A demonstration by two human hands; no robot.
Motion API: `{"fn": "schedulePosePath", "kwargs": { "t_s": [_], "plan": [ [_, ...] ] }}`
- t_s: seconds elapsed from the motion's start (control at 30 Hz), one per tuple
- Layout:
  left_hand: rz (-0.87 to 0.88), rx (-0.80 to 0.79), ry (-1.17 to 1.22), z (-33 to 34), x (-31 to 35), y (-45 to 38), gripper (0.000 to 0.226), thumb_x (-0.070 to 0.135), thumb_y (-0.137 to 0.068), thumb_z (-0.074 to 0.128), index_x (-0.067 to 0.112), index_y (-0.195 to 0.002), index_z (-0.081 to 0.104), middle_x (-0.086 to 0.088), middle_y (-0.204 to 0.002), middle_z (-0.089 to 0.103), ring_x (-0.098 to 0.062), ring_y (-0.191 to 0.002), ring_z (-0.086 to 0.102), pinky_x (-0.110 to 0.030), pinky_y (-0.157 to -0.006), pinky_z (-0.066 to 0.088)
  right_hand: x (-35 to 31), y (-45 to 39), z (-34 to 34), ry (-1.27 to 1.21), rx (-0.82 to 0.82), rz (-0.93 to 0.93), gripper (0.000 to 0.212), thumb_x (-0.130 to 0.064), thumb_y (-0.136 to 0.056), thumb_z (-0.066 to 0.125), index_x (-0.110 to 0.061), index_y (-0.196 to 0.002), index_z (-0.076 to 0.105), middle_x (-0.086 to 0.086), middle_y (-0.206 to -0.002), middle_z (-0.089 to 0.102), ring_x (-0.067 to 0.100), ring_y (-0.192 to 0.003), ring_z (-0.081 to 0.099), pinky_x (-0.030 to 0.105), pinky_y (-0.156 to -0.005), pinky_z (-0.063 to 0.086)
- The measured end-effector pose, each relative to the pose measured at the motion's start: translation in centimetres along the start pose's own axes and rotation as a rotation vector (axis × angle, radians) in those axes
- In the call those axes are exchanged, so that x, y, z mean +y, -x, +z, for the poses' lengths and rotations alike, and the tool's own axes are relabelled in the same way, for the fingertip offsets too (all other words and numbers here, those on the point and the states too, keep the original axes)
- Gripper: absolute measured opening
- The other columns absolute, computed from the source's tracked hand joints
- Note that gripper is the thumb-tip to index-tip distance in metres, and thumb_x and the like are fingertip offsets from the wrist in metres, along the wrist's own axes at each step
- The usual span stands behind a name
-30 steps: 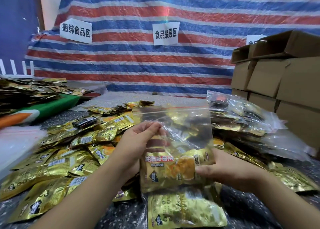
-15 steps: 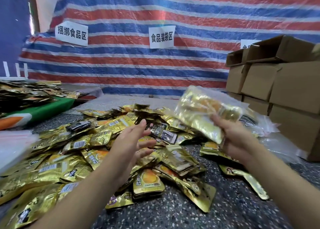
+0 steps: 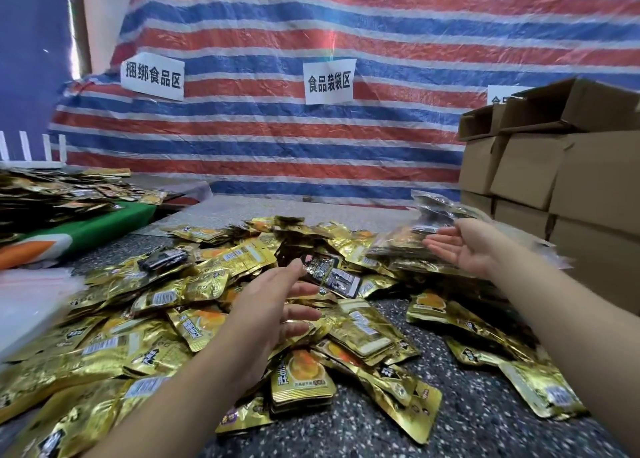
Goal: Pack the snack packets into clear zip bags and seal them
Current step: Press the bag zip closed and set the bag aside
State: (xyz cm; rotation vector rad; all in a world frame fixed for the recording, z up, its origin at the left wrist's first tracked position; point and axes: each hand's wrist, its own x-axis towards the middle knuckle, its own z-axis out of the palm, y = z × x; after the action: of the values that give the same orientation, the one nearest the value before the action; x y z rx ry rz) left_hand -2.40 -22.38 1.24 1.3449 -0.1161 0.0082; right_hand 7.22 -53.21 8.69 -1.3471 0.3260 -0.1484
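1. Across the speckled floor (image 3: pixel 467 419) gold snack packets (image 3: pixel 214 326) are lying in a loose, overlapping heap, spreading from the near left to the middle, with a few black packets (image 3: pixel 329 270) mixed in

2. Over that heap the left hand (image 3: pixel 273 305) is hovering with fingers straight and slightly spread, holding nothing and, as far as can be told, not touching any packet

3. Out to the right the right hand (image 3: pixel 464 246) is reaching with palm up and fingers relaxed and apart, also gripping nothing; filled clear zip bags (image 3: pixel 426 211) are piling up just beyond its fingertips, in front of the stacked cardboard boxes (image 3: pixel 554 180)

4. At far left a blurred pale sheet-like mass (image 3: pixel 27 301) is lying on the floor; it may be the stock of unused bags, though it is too smeared to say

5. Judging from both hands being free, a fresh round of packing is probably starting, so the useful move is gathering a small, even stack of gold packets with edges squared, since slippery foil slides apart easily

6. Keeping packet corners clear of the zip track is worth the care, as any foil caught there is likely to be stopping the seal from closing fully
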Motion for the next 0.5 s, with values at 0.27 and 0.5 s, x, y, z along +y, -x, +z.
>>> {"fn": "schedulePosePath", "kwargs": {
  "t_s": [0.27,0.5],
  "plan": [
    [-0.003,0.025,-0.042,0.0,-0.2,-0.4,0.029,0.042,-0.098,0.052,0.018,-0.103,0.066,0.005,-0.078,0.075,-0.012,-0.057,0.066,-0.024,-0.048,0.048,2.9,4.0,2.3,0.254,0.022,-0.184,0.023,-0.015,-0.102,0.047,-0.007,-0.083,0.057,0.006,-0.066,0.062,0.020,-0.060,0.065,0.029,-0.055,0.053],
    [0.057,0.059,-0.082,-0.2,-0.2,-0.1,0.020,0.025,-0.100,0.054,0.010,-0.100,0.069,0.004,-0.058,0.063,-0.008,-0.047,0.055,-0.018,-0.040,0.039,7.0,10.8,6.0,0.211,-0.244,-0.233,0.041,-0.038,-0.103,0.045,-0.010,-0.073,0.051,-0.001,-0.053,0.055,0.012,-0.046,0.056,0.024,-0.047,0.049]
  ]
}}
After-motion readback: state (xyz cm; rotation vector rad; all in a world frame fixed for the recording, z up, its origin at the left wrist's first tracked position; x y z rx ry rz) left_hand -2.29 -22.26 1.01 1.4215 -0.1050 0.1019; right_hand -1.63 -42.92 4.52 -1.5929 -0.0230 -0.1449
